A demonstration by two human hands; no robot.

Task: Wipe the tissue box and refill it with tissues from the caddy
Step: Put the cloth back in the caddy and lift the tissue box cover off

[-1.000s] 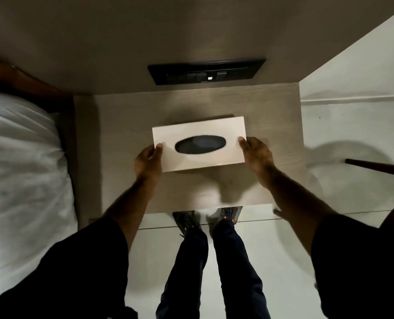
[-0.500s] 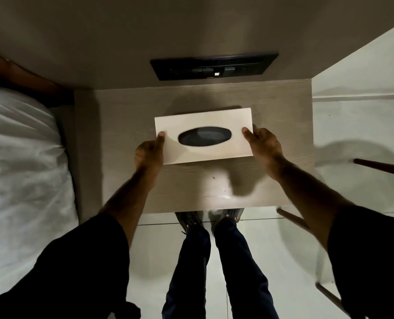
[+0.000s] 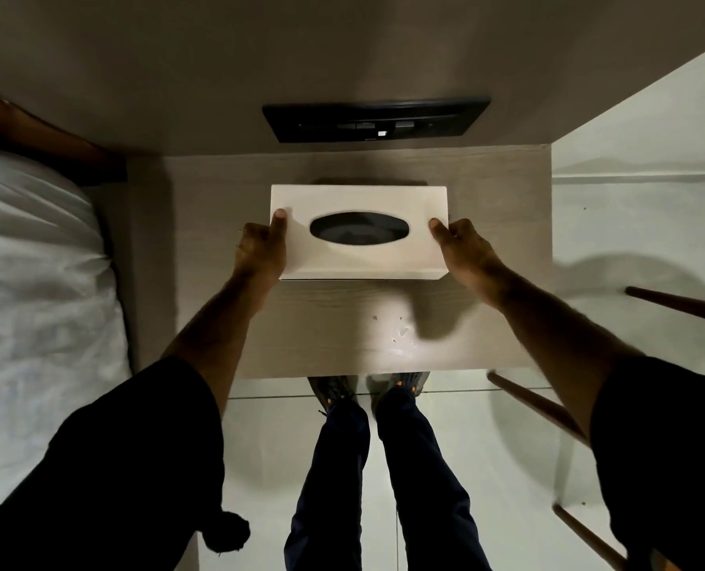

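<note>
A person in dark trousers stands at a pale wooden surface point(image 3: 342, 335), both bare forearms reaching forward. The left hand point(image 3: 262, 251) and right hand point(image 3: 464, 251) are clamped on opposite short ends of a cream tissue box point(image 3: 359, 261), thumbs on its top, the box over the surface's far half. Beyond it, a black switch panel point(image 3: 377, 119) sits on the wall.

Tissue box point(image 3: 359, 199) cream; nightstand point(image 3: 218, 191) pale woodgrain; sleeves point(image 3: 136, 467) black.
</note>
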